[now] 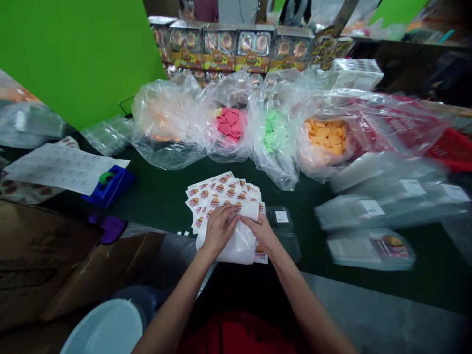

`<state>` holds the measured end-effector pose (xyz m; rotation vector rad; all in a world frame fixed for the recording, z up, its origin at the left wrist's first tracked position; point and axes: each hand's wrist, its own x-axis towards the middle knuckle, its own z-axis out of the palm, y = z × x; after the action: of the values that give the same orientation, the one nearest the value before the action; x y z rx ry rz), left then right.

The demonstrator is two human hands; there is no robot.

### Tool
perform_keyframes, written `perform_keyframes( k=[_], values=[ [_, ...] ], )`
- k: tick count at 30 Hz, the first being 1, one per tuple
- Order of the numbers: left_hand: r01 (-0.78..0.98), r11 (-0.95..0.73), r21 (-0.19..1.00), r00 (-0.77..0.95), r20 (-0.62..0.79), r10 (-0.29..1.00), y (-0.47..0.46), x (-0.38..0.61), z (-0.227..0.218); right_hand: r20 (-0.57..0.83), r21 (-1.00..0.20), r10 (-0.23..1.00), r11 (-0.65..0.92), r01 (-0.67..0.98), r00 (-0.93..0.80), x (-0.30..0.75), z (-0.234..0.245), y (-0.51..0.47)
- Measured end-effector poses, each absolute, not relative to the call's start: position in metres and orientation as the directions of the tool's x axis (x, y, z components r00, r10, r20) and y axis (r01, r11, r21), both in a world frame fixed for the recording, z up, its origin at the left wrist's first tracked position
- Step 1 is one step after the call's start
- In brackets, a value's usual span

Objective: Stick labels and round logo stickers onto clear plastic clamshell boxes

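My left hand (220, 230) and my right hand (263, 233) meet over the middle front of the table, fingers closed on a sticker sheet (240, 246). Its glossy white side curls up toward me, and the top edge is folded over between my thumbs. Whether a single sticker sits at my fingertips is too small to tell. Beneath and behind the hands lies a fanned pile of burger sticker sheets (206, 192). Just right of my right hand sits a clear plastic clamshell box (280, 217) with a white label, lying open and partly hidden by my wrist.
Clear bags hold pink pieces (231, 124), green pieces (272, 132) and orange discs (327, 136) at the back. Blurred clear boxes (391, 196) stand stacked at right. A blue tape dispenser (110, 187) is at left, above purple scissor handles (110, 229). Packed boxes (219, 46) line the rear.
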<state>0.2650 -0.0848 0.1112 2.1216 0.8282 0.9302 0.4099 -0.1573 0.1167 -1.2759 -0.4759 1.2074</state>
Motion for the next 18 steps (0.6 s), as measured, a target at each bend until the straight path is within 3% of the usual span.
perform_keyframes(
  k=[8,18],
  values=[
    [0.212,-0.588,0.781,0.593,0.375,0.712,-0.076,0.273,0.111,-0.174,-0.980,0.941,-0.139,-0.139,0.290,0.423,0.107,-0.165],
    [0.268,-0.546,0.793,0.536,0.349,0.769,-0.079,0.276,0.108,-0.272,-0.938,0.907,-0.175,-0.300,0.323,0.421,0.103,-0.169]
  ],
)
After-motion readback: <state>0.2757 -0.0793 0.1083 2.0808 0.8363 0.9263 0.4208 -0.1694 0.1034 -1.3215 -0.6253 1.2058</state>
